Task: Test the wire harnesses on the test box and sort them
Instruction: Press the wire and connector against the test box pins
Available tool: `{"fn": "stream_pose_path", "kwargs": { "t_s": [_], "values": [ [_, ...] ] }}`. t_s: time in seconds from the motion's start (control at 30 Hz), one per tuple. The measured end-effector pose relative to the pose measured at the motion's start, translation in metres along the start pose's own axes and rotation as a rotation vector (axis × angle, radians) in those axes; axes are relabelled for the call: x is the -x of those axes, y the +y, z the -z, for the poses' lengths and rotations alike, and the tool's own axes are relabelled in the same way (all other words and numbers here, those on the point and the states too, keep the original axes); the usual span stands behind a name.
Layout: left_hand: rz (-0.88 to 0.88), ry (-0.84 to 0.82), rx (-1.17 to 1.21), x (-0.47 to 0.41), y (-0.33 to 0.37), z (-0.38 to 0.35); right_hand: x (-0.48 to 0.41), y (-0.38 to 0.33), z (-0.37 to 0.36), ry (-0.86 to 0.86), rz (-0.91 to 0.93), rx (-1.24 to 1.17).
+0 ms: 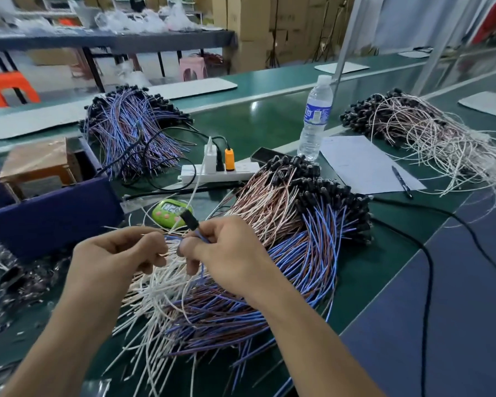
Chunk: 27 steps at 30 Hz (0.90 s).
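Low in the frame, left hand (118,253) and right hand (229,250) each close their grip on one blue-wired harness (202,239) above the tabletop (378,253) pile (298,253), which should be drawn out gently with its connector (190,220) kept clear.

Orange stool (9,84), pink stool (192,68) and cardboard boxes (252,30) stand behind.

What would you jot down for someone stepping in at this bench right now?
Left hand: pinches the loose wire ends of one harness.
Right hand: pinches the same blue-wired harness near its black connector.
Blue box: at the left, untouched.
Apparently sorted: blue pile at the far left, pale pile at the far right.
Left to do: test this harness, then work through the big mixed heap under the hands.
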<state>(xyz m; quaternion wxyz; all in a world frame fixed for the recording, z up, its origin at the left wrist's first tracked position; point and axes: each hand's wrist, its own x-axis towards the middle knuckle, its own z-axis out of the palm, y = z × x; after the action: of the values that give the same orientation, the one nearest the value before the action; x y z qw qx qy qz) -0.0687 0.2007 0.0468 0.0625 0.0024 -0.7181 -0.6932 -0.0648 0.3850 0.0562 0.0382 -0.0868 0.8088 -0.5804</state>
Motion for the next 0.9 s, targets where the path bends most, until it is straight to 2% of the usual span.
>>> {"fn": "stream_pose_path", "kwargs": {
  "t_s": [0.23, 0.33, 0.43, 0.6, 0.77, 0.9],
  "values": [
    [0.176, 0.016, 0.232, -0.001, -0.006, 0.009, -0.004, -0.007, -0.013, -0.025, -0.077, -0.141],
    [0.19, 0.158, 0.286, -0.004, -0.005, 0.023, -0.007, -0.008, -0.017, -0.006, -0.105, -0.172],
    [0.144, 0.256, 0.193, -0.005, -0.004, 0.044, -0.013, -0.009, -0.023, 0.027, -0.097, -0.247],
    [0.076, 0.134, 0.146, 0.006, 0.003, 0.05, -0.036, -0.022, -0.063, -0.034, -0.019, -0.231],
    [0.079, 0.226, 0.221, 0.007, 0.005, 0.074, -0.05, -0.031, -0.108, -0.138, 0.051, -0.135],
    [0.065, 0.243, 0.018, 0.005, -0.003, 0.103, -0.061, -0.028, -0.129, -0.172, 0.043, -0.155]
  ]
}}
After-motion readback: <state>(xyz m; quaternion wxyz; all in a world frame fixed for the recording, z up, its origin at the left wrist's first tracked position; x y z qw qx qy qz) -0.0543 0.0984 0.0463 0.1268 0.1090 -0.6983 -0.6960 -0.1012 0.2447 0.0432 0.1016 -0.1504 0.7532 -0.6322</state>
